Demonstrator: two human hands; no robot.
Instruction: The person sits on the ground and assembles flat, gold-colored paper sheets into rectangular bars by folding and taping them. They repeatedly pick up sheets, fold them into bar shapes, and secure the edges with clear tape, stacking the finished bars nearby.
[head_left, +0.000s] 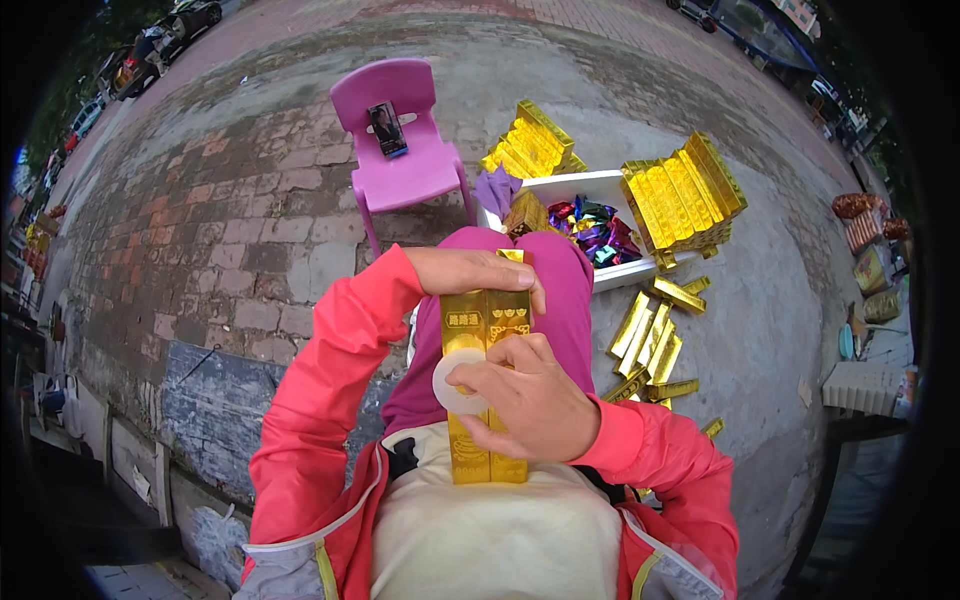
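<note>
Two gold boxes [463,325] are held side by side over the lap [565,290]. Their far end is wrapped by the left hand [468,272], likely to keep them still. A white tape roll [456,392] is pinched over them by the right hand [540,400], its fingers curled.

The ground [270,205], worn brick paving [240,230] on one side and grey concrete [760,310] on the other, carries a pink chair [408,182], an open white box [622,276], a stack of gold cartons [532,142] behind that box, loose gold cartons [628,324] scattered at angles and a dark flat sheet [222,408]
</note>
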